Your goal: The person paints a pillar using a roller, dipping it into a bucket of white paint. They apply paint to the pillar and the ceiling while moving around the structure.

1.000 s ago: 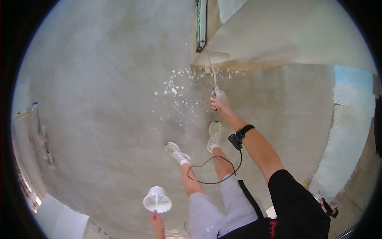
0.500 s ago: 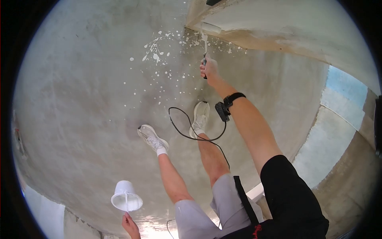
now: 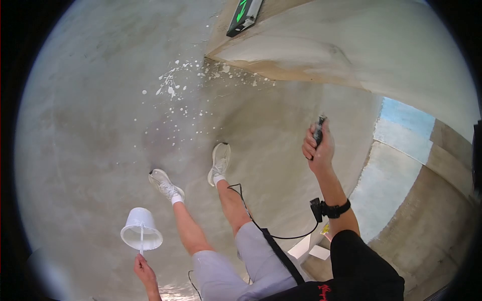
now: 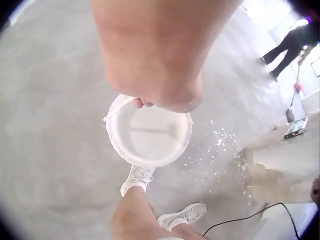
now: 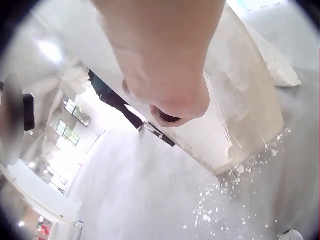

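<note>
My left hand (image 3: 144, 270) holds a white bucket (image 3: 134, 220) by its handle, low at the left of the head view. From the left wrist, the bucket (image 4: 116, 142) shows white liquid inside, below my hand (image 4: 155, 75). Out to the right, my right hand (image 3: 321, 145) grips a black tool handle (image 3: 318, 133), its fingers curled round it; the tool's far end cannot be made out. The right wrist view shows the dark handle end (image 5: 169, 118) under my hand (image 5: 167, 95).
White splatters (image 3: 171, 91) dot the grey floor beside the base of a pale wall (image 3: 351, 45). A green exit sign (image 3: 244, 15) is on the wall's edge. A black cable (image 3: 291, 238) hangs near my legs. Another person (image 4: 287, 50) stands holding a long pole (image 4: 297, 85).
My right hand has swung away from the wall's corner, to the right and nearer to me, still gripping the handle. The bucket stays in my left hand. The sign is back in fuller view.
</note>
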